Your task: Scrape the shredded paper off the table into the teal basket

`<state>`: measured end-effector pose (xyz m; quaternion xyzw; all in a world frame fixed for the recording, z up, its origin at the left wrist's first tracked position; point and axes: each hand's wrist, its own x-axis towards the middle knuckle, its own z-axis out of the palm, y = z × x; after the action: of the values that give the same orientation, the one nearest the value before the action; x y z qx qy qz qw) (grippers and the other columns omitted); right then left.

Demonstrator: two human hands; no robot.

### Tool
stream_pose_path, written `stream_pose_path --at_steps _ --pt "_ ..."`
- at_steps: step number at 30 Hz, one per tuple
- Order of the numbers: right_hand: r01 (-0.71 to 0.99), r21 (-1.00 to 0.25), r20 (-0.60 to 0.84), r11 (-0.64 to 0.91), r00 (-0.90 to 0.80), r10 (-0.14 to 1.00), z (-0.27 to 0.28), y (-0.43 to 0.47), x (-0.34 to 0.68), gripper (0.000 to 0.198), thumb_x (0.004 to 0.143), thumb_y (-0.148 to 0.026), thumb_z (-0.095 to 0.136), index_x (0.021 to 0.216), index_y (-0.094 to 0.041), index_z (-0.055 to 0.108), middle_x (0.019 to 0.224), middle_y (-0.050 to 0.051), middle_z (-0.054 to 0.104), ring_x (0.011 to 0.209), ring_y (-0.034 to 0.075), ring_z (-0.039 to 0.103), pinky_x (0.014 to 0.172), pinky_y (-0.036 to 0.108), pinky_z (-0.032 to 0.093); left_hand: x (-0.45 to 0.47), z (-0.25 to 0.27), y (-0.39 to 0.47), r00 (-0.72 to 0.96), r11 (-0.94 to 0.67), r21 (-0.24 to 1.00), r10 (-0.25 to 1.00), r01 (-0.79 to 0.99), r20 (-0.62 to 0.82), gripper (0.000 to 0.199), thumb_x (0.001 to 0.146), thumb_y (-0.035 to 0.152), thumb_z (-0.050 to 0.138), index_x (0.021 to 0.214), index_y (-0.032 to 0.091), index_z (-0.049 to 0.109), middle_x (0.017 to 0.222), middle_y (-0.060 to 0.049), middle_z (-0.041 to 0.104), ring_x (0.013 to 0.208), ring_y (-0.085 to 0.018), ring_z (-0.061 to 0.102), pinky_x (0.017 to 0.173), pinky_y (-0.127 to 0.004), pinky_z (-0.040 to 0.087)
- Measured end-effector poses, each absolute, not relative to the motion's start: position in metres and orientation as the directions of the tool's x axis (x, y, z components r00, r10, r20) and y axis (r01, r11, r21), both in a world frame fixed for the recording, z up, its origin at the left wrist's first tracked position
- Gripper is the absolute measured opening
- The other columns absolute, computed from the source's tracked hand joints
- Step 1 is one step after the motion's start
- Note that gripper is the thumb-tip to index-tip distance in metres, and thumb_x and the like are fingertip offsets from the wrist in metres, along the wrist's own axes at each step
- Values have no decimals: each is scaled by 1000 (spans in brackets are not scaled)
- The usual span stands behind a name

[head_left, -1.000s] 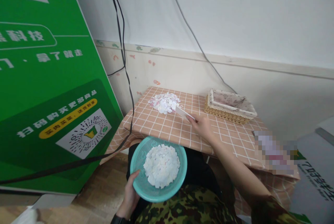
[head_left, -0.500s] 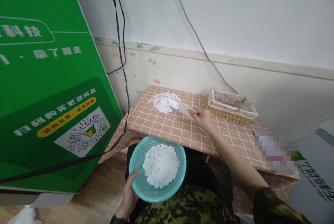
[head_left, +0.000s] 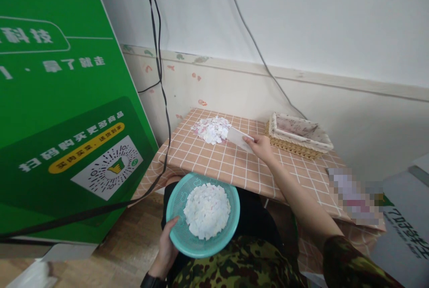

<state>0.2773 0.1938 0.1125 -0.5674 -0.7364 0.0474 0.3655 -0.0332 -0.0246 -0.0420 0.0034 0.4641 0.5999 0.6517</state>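
My left hand (head_left: 168,244) grips the near-left rim of a round teal plastic colander (head_left: 231,234), its thumb inside the rim. A heap of small white paper scraps (head_left: 207,211) lies in the colander, which is over my lap in front of the table. My right hand (head_left: 260,146) pinches a flat white card (head_left: 240,138) by its right end, above the tabletop. The card's far end is at the right edge of a second pile of paper scraps (head_left: 212,129), white with a few pink bits, on the table.
A checked brown cloth covers the table (head_left: 214,163). A cloth-lined wicker basket (head_left: 296,148) stands at its back right. A blurred flat item (head_left: 351,196) lies near the right edge. At left are a green cabinet (head_left: 77,82) and a hanging black cable (head_left: 166,122).
The card in my right hand has turned slightly, so more of its flat face shows. My left hand still holds the colander in nearly the same place.
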Motion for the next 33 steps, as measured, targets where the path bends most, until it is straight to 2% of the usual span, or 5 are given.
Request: stream_pose_path --at_steps 5,12,18,26,33 --pt "745 -555 440 371 -115 891 111 192 275 49 81 -54 46 82 -14 74 58 3 62 51 15 52 46 24 32 -33 -42 -23 -148 286 563 784 -776 -603 20 66 19 64 82 12 71 83 -9 75 91 -31 67 85 -43 51" --pt "701 -618 412 356 -96 906 115 198 279 52 77 -57 49 66 -11 70 50 2 52 48 12 44 43 23 28 -34 -43 -24 -150 280 569 791 -773 -593 20 66 21 64 82 13 71 77 -7 75 88 -31 68 84 -43 51" --pt "638 -677 350 367 -159 923 114 195 283 50 76 -57 52 65 -12 70 50 0 50 47 11 42 44 23 28 -35 -45 -25 -154 274 563 788 -779 -596 18 65 20 64 80 13 72 73 -6 75 85 -29 68 84 -41 51" --pt "608 -698 336 379 -189 923 117 201 285 47 75 -55 55 70 -12 71 56 2 56 52 12 46 47 22 33 -36 -49 -24 -159 262 571 797 -778 -583 13 65 20 66 74 13 72 73 -5 75 76 -26 69 78 -37 54" --pt "537 -728 321 427 -284 904 118 205 290 46 75 -55 56 71 -12 71 59 2 59 54 13 50 50 23 37 -36 -50 -24 -155 259 564 798 -784 -583 16 66 20 65 78 12 72 77 -7 75 81 -27 69 81 -39 53"
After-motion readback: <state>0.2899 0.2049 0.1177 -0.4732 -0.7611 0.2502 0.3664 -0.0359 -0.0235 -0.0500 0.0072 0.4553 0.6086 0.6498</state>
